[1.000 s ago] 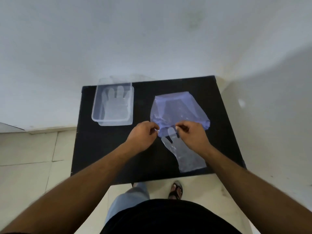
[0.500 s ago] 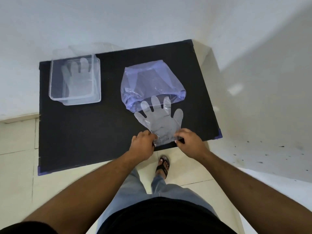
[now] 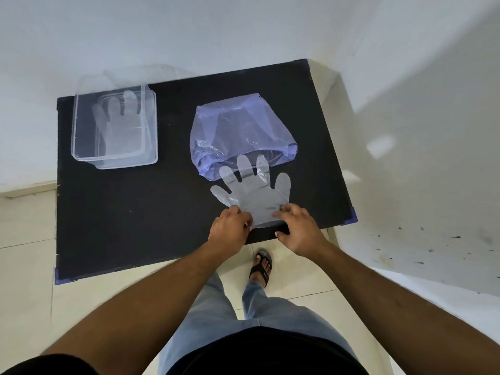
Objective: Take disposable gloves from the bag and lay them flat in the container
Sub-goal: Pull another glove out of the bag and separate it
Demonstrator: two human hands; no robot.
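A clear disposable glove [image 3: 251, 190] lies spread flat on the black table [image 3: 130, 212], its fingertips pointing away from me and overlapping the mouth of the purple plastic bag [image 3: 238, 131]. My left hand [image 3: 230, 231] pinches the glove's cuff at the left corner. My right hand [image 3: 295, 226] pinches the cuff at the right corner, by the table's near edge. A clear plastic container [image 3: 81, 155] stands at the table's far left, with another glove [image 3: 119, 125] lying flat inside it.
White walls close in behind the table and on the right. Below the near table edge are a tiled floor and my sandalled foot [image 3: 261, 266]. Bare black tabletop lies between the container and the bag.
Both hands drew a glove out of the bag toward the near table edge, where it now lies spread flat. The camera view also tilted and shifted.
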